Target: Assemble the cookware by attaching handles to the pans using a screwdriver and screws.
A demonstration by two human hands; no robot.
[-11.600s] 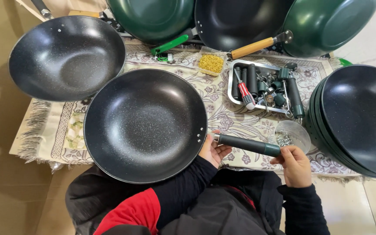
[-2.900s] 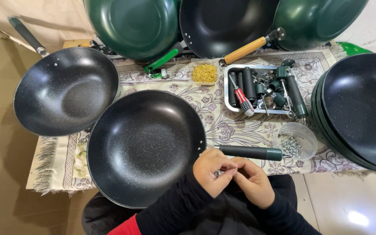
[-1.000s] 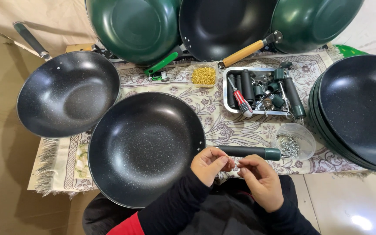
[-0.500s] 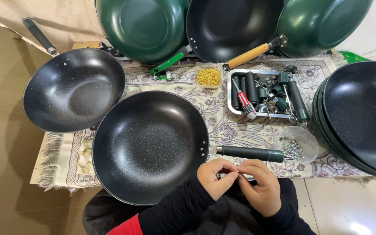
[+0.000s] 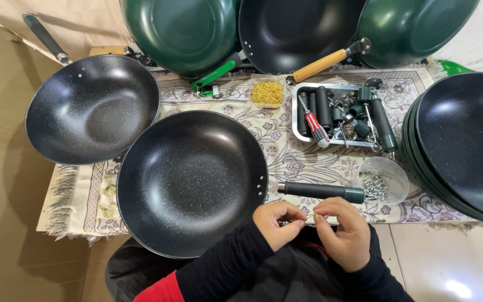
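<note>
While hands point(image 5: 314, 226) unmoved, black pan point(image 5: 191, 182) lower.

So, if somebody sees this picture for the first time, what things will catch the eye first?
Most striking is the big round black speckled wok at the centre of the patterned cloth, with a dark green handle lying beside its rim. Around it, more black and green woks crowd the top and right edges. Just below the handle, the left hand and right hand meet, pinching some small part, too small to identify.
</note>
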